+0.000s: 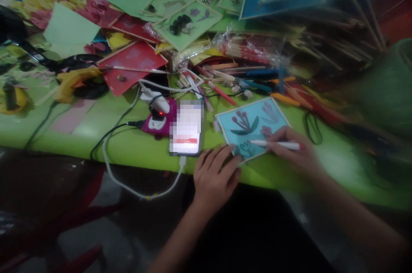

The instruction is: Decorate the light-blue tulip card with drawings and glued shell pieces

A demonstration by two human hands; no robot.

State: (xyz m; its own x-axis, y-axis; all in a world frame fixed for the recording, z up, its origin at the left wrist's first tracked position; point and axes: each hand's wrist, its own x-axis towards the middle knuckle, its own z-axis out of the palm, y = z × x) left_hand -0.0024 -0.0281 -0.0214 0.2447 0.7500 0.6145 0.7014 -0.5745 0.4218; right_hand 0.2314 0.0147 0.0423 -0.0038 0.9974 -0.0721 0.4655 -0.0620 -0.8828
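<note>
Palm down at the near left corner of a light-blue framed card [255, 133], the left hand [216, 172], with fingers loosely spread and slightly bent; fingertips on the frame at that corner, nothing in the grasp. On the right side, the right hand [292, 148], closed in a writing grip around a white felt-tip pen [283, 145] with a red end, thumb and index finger on the barrel over the card's right half. Pen point at the top of an outlined tulip [247, 148] on the card's lower left; contact with the surface too small to tell.

Card flat and slightly turned near the front edge of the green tabletop [125, 153], between both hands. Above the outlined tulip, a painted bunch of dark red flowers [244, 122] with green leaves. Just left of the card, a phone [193, 135] with lit, partly pixelated screen and white charging cable [183, 162]; touching or nearly so, a purple extension socket [146, 126]. Behind the card, a heap of pens and pencils [238, 76]; farther back, a red framed card [141, 60] and a green framed card [201, 24] with black pebbles [179, 24].
</note>
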